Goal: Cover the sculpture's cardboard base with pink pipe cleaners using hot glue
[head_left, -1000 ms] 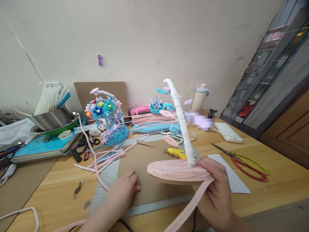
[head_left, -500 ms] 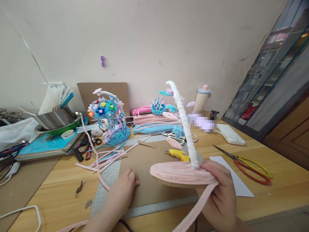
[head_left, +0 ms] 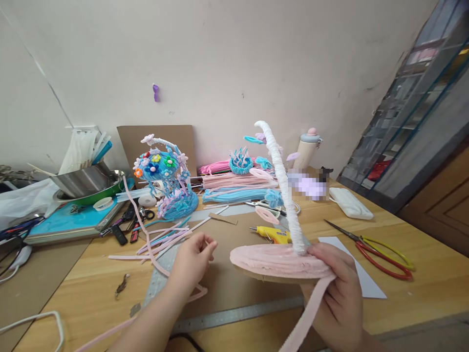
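My right hand (head_left: 339, 283) grips the right edge of a round base (head_left: 271, 259) covered in coiled pink fuzzy strip, with cardboard showing underneath. A white-wrapped stem (head_left: 282, 181) rises from it and curves over at the top. From the base's right edge a loose pink strip (head_left: 309, 313) hangs down past my fingers. My left hand (head_left: 196, 256) hovers left of the base, fingers curled and thumb near the index finger; whatever they hold, if anything, is hidden. Another pink strip (head_left: 148, 244) passes behind my left wrist, its bend (head_left: 200, 293) showing beyond it.
A yellow glue gun (head_left: 273, 233) lies behind the base. Scissors (head_left: 381, 254) and white paper (head_left: 366, 278) are on the right. A blue flowered craft piece (head_left: 172, 181), chenille bundles (head_left: 238, 183) and a steel bowl (head_left: 84, 178) stand toward the wall. A metal ruler (head_left: 238, 315) lies in front.
My left hand has lifted and moved slightly up and right, its thumb now showing. A pink strip's bend has come into view under it. The base in my right hand has shifted slightly right.
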`<state>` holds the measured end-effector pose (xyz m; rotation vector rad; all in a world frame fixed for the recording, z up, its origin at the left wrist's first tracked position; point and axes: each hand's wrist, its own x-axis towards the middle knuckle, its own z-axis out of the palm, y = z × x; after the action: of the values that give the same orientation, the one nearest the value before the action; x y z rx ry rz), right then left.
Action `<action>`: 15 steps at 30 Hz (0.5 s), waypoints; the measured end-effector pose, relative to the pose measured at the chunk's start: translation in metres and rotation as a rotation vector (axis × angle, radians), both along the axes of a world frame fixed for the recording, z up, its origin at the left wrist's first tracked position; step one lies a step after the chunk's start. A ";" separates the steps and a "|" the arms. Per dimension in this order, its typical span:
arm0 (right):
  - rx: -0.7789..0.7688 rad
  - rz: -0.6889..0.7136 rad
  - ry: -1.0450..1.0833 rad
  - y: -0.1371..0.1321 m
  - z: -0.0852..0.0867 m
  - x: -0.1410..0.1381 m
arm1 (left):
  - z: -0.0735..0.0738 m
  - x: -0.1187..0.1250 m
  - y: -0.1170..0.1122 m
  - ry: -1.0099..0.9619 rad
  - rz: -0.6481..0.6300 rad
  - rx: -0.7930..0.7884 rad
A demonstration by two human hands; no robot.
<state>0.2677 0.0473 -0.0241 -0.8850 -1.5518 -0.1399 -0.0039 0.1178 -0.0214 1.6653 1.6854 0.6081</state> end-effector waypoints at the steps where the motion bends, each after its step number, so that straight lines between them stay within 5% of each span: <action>1: -0.003 -0.003 -0.003 0.000 0.000 0.000 | 0.001 0.007 0.001 0.023 -0.016 0.056; 4: 0.009 -0.025 -0.009 0.000 0.000 0.003 | 0.000 0.031 -0.009 0.105 -0.155 0.239; 11: -0.005 -0.099 0.070 -0.001 -0.002 0.016 | -0.010 0.058 -0.056 0.350 -0.769 0.439; 13: -0.003 -0.117 0.074 0.000 -0.003 0.018 | -0.013 0.052 -0.053 0.549 -0.729 0.509; 15: 0.002 -0.118 0.070 0.000 -0.004 0.020 | -0.015 0.046 -0.047 0.695 -0.536 0.542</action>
<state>0.2875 0.0470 -0.0278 -0.9702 -1.4347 -0.1931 0.0422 0.0706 -0.0368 2.8365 1.4436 0.2273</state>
